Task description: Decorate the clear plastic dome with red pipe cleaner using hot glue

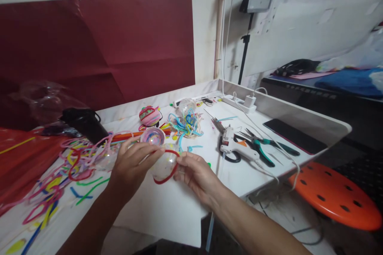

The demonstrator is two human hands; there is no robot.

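- Curved strip point(165, 181) held at the front: solid red.
- Ball point(163, 167) beside that strip: clear.
- Half-shell point(152, 136) just beyond: pale pink-lilac outside, swirled with blue, pink and purple inside.
- Round ornament point(150, 117), farther off: banded in pinks, greenish on top, edged with red.
- Bundle of strips point(194, 127), far middle: light blue and cream, with some darker blue.
- Tangle point(78, 165) on the left: pink, lilac, red and yellow.
- Loose strips point(92, 191) near it: bright green.
- Tumbler point(83, 124), left: black.
- Glue gun point(229, 143), right: white.
- Pliers point(263, 156): teal-green and black handles.
- Phone point(295, 135), far right: black, red-edged.
- Stool point(335, 195), right: orange with dark spots.
- Wall sheet point(146, 40): plain maroon.
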